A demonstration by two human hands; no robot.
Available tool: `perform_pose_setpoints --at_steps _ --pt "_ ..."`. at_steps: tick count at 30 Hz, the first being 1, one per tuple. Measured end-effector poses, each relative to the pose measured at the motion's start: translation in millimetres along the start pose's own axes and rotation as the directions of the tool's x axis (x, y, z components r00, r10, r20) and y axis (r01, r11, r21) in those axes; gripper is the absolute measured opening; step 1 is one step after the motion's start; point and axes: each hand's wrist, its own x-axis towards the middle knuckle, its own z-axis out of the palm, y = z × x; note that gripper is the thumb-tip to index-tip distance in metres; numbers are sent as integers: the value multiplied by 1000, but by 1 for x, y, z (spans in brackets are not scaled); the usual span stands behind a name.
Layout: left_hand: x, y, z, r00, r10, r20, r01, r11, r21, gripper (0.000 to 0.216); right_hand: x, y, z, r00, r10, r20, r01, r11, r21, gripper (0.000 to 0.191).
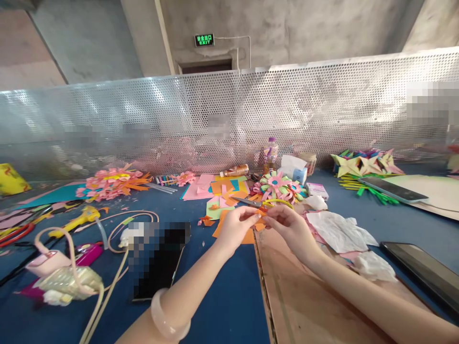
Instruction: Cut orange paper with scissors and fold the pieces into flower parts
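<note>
Between my two hands is a small piece of orange paper (261, 216), partly hidden by the fingers. My left hand (237, 223) pinches its left side between thumb and fingers. From the right, my right hand (288, 224) grips the same piece with bent fingers. Just behind the hands lie scissors (247, 201) with a yellow handle. Under and beside my left hand are orange paper sheets (221, 224), and a small folded orange scrap (207, 220) sits to their left. A stack of coloured paper (197, 190) lies farther back.
Pink paper flowers (111, 184) lie at back left, with a yellow glue gun (81, 220) and cables before them. A phone (163, 263) is left of my arm, another phone (423, 267) at right. Tissues (339, 229), a bottle (270, 155) and a perforated metal screen (304, 110) stand beyond.
</note>
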Motion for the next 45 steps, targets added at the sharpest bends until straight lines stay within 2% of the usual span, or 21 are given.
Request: perform_pose_setpoints --at_steps 11,14,18,22,28,35,41,45 --pt "-2 2 1 1000 -19 -12 19 1000 -16 19 -1 -2 1 1000 -17 -4 17 1000 14 27" --pt "-2 1 1 1000 -6 -27 6 1000 -11 17 -2 -4 3 1000 27 1 -27 999 19 29" --pt "-1 -3 0 1000 12 -21 -12 1000 -7 16 -3 -3 4 986 143 89 -135 987 -90 35" --pt "-2 -3 -1 1000 -3 -28 4 1000 22 19 -3 2 2 977 163 137 -144 980 -135 36" --pt "-3 1 1 999 -33 -38 33 999 4 16 -2 5 -1 972 186 144 -173 980 -95 35" --pt "-3 0 0 998 -45 -43 44 999 -21 20 -4 1 -1 947 258 191 -275 959 67 34" --pt "-3 0 0 995 -76 -68 72 996 -60 21 -5 -2 -1 950 227 214 -262 953 153 41" --pt "-3 1 0 992 -97 -83 86 989 -124 22 -4 -5 1 960 203 195 -231 963 136 39"
